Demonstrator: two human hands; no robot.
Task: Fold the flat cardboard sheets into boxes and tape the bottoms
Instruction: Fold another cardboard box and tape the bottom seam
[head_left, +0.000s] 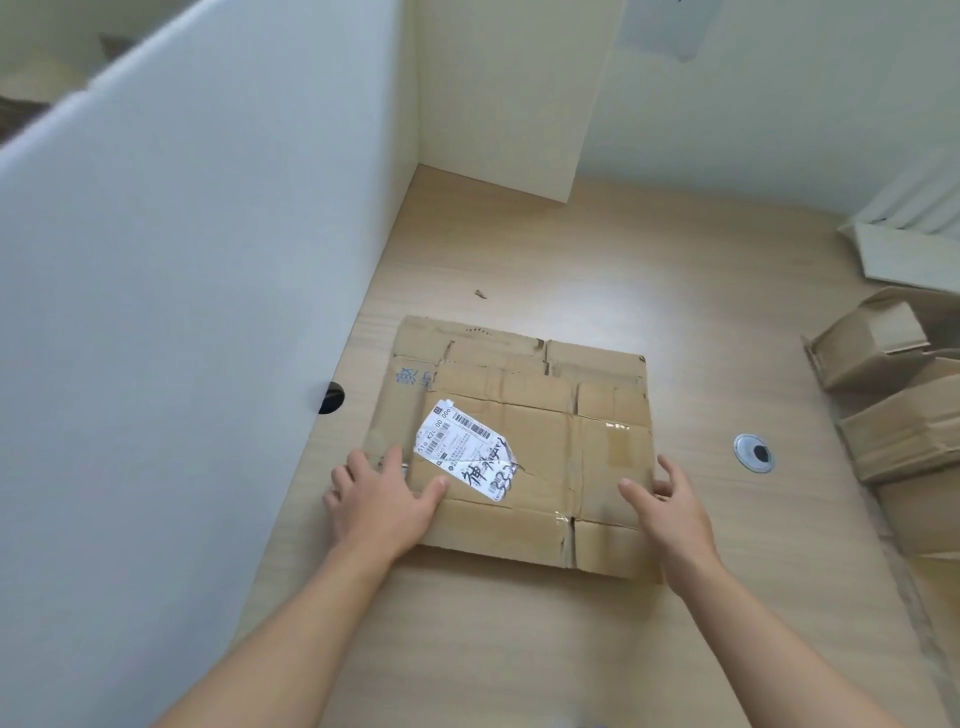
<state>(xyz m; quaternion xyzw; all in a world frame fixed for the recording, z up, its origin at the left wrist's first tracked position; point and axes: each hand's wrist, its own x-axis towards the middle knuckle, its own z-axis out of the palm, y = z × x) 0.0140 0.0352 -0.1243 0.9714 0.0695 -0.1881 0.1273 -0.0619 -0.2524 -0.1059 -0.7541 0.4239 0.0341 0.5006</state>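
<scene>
A stack of flat brown cardboard sheets (530, 415) lies on the wooden desk (519, 649). The top sheet carries a torn white shipping label (465, 447) with barcodes and black handwriting. My left hand (382, 499) rests on the stack's left edge, fingers spread and the thumb lying on the top sheet. My right hand (670, 506) sits at the right edge, thumb on top of the sheet and fingers reaching round the edge; how firmly it holds is unclear.
A white partition wall (182, 312) runs along the left. Folded cardboard boxes (893, 395) pile up at the right edge of the desk. A round cable grommet (754, 453) sits right of the stack, and a dark hole (331, 397) shows at the partition's base.
</scene>
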